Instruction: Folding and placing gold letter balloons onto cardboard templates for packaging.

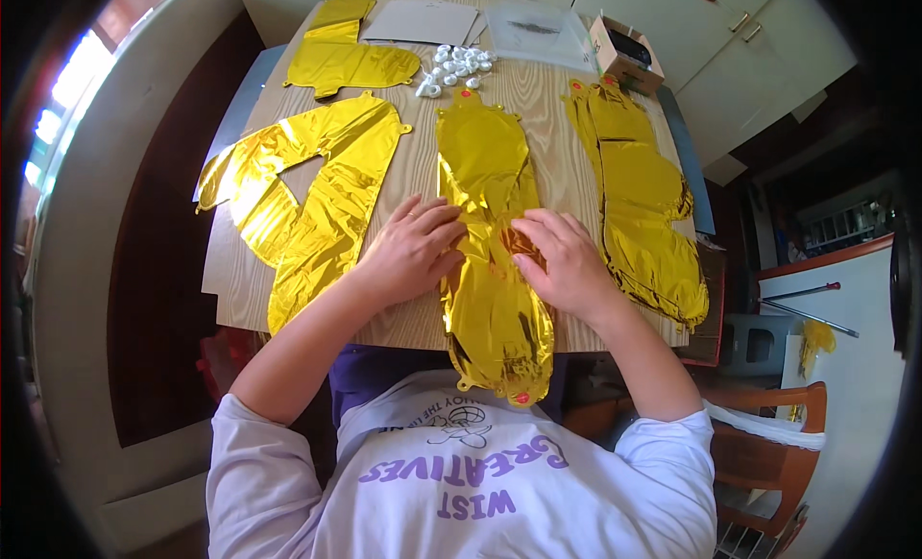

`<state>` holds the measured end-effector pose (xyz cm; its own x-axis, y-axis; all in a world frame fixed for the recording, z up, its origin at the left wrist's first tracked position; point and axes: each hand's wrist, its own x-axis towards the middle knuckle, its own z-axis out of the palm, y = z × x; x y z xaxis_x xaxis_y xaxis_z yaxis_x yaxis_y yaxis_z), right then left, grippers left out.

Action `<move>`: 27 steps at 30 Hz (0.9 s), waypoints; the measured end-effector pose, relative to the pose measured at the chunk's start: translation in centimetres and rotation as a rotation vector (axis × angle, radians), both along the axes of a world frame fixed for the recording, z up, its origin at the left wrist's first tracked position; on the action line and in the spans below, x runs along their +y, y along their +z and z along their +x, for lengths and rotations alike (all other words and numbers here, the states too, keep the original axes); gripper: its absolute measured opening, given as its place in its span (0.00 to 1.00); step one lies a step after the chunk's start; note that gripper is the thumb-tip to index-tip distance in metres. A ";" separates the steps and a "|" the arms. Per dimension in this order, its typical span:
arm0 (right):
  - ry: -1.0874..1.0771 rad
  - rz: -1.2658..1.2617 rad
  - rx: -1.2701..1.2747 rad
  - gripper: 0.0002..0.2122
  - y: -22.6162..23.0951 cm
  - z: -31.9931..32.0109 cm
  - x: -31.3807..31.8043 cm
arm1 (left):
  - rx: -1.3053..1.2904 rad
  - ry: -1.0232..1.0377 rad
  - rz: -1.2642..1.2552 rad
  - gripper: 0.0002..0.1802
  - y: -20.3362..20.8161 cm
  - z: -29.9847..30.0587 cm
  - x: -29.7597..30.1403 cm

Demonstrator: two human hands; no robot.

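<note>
Nearest the camera, a white shirt with purple lettering fills the lower edge, both forearms rising from it. Left hand and right hand lie palm-down on the middle gold foil balloon, fingers spread flat rather than clamped, apparently pressing it smooth against the bench. That balloon runs from the near edge, which its tail overhangs, toward the centre. Another uninflated gold foil shape lies flat to the left, a stacked set along the right edge. Farther off, small white pieces sit heaped mid-bench; at the far edge lie a folded gold balloon, grey sheet, clear plastic bag and open brown carton at the far right corner.
</note>
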<state>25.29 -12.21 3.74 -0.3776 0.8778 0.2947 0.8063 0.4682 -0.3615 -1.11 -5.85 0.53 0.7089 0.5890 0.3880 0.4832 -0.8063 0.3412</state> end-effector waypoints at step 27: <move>0.208 0.167 -0.212 0.19 -1.6 -6.7 -5.5 | 0.060 -0.068 0.002 0.24 0.1 -0.1 6.0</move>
<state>18.55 -17.74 2.18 -0.6119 0.7216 0.3238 0.7361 0.6693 -0.1005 -1.16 0.13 0.63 0.7692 0.5380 0.3449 0.4468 -0.8386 0.3117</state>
